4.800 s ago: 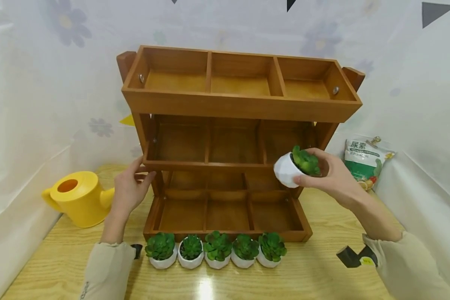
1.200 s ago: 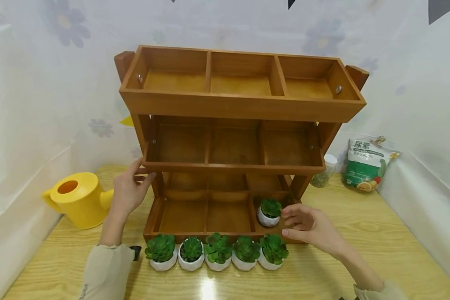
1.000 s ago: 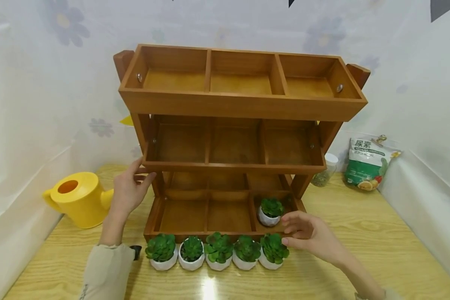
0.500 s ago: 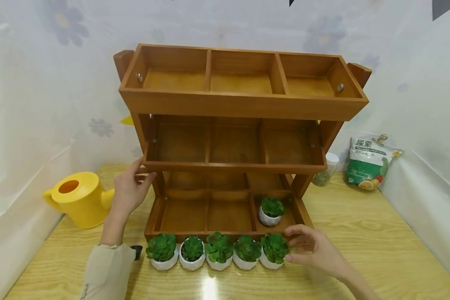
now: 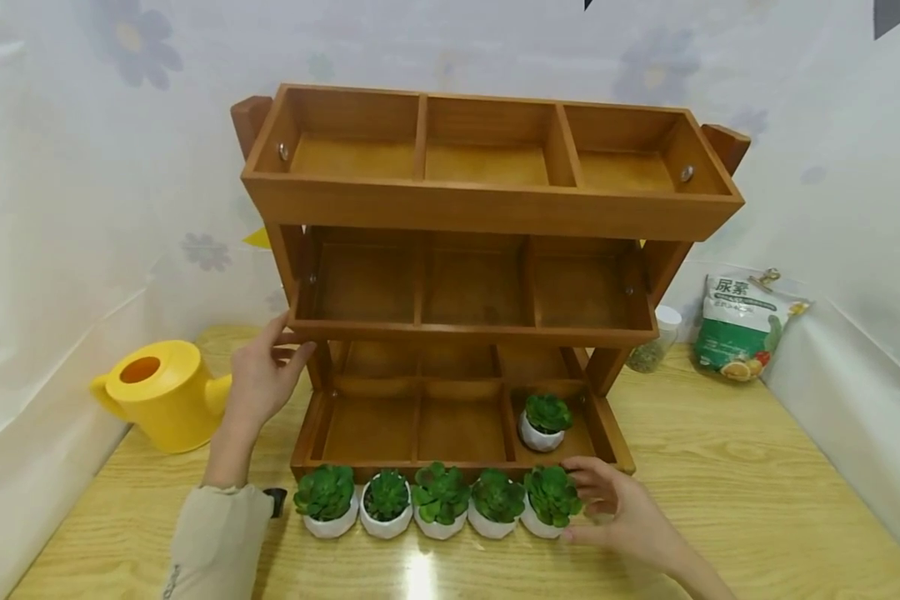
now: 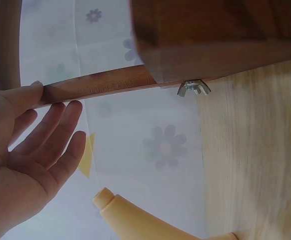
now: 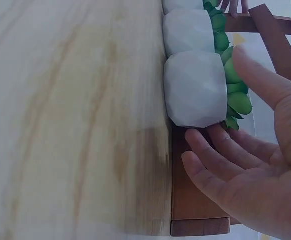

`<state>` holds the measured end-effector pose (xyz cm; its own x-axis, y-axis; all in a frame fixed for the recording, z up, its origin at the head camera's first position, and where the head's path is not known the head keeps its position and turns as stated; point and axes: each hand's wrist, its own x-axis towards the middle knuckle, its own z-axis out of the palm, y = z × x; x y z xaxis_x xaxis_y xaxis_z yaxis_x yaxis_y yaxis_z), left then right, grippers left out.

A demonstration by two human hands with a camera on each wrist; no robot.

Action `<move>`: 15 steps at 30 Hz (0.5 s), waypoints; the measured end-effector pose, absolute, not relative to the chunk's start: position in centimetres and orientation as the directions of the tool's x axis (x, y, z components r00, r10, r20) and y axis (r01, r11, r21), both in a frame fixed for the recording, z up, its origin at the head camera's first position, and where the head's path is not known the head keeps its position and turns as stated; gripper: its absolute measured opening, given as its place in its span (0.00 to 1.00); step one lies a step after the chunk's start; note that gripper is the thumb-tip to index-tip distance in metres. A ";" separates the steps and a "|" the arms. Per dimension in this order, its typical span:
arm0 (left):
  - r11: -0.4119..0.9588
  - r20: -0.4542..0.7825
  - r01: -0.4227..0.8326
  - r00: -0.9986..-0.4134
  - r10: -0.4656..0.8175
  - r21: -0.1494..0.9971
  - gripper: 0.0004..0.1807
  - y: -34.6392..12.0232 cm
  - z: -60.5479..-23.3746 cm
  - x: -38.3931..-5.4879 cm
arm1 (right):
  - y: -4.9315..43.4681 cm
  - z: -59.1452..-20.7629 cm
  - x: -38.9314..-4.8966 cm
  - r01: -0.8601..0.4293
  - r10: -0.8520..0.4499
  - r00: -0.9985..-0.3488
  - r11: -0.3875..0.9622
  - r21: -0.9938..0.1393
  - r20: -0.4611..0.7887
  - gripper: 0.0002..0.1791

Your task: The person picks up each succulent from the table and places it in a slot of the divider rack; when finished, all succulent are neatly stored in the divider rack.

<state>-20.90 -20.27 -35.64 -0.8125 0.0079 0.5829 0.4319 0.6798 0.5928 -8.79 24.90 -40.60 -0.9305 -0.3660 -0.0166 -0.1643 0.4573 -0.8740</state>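
Observation:
A brown wooden three-tier plant stand with divided trays stands in the middle of the head view. My left hand holds the left edge of its middle tier; the left wrist view has thumb and fingertips on either side of a wooden bar. Several potted succulents in white faceted pots line up before the bottom tray. Around the rightmost one, a succulent, my right hand has its thumb and fingers spread, fingertips close by the white pot. Another succulent sits in the bottom tray's right compartment.
At the left stands a yellow watering can. Behind the stand's right side are a white-lidded jar and a green-and-white bag with a clip. Pale flowered sheeting encloses the wood-grain table.
The right hand placed the succulent it held into the bottom tray's right compartment, let go, and moved down to the rightmost succulent in the front row. The left hand stayed on the stand.

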 end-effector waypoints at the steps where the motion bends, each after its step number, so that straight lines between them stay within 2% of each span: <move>1: 0.680 0.583 0.432 -0.812 0.007 0.593 0.26 -20.3 -35.6 -20.9 | 24.8 -40.6 -8.8 -0.166 -0.365 -0.931 0.467 -0.869 -0.018 0.41; 15: 0.679 0.595 0.444 -0.804 0.012 0.585 0.26 -20.4 -35.8 -21.0 | 24.2 -41.6 -8.5 -0.283 -0.387 -0.919 0.511 -0.812 0.076 0.36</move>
